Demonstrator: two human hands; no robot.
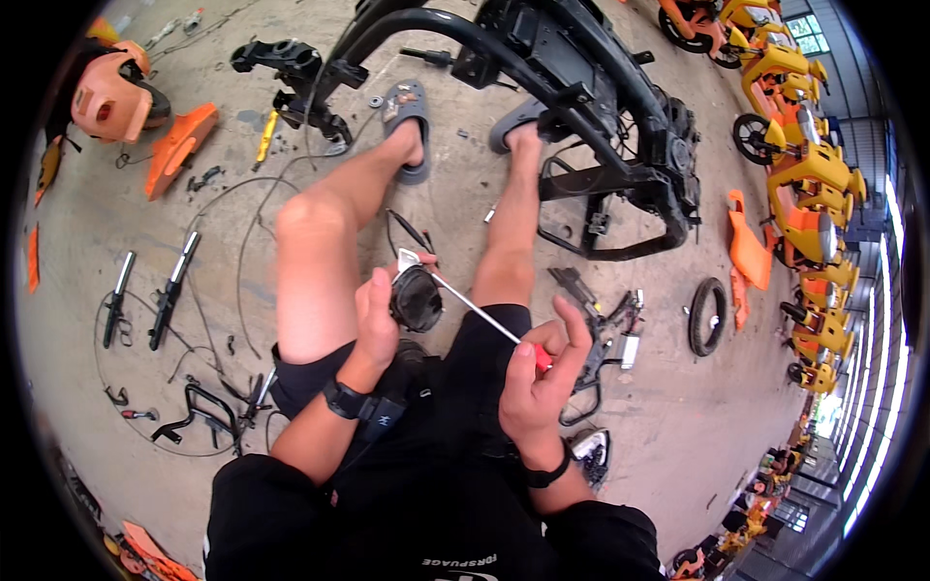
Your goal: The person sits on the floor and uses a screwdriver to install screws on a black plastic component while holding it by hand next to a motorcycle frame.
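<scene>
My left hand (378, 318) is closed around a round black part (418, 298) with a bright metal bracket on its upper edge, held above my lap. In my right hand (539, 389) is a screwdriver (484, 315) with a red handle and a long silver shaft. Thumb and fingers pinch the handle, while the index finger is raised. The shaft slants up to the left, and its tip lies at the part's right edge by the bracket; whether it sits in a screw I cannot tell. A dark cable (411, 230) shows just beyond the part.
A black vehicle frame (610, 126) stands ahead, over my right foot. Fork tubes (174, 290), loose cables and a bent black bar (199, 402) lie at left. Orange panels (181, 150) and a tire (707, 317) are on the floor. Yellow scooters (809, 208) line the right.
</scene>
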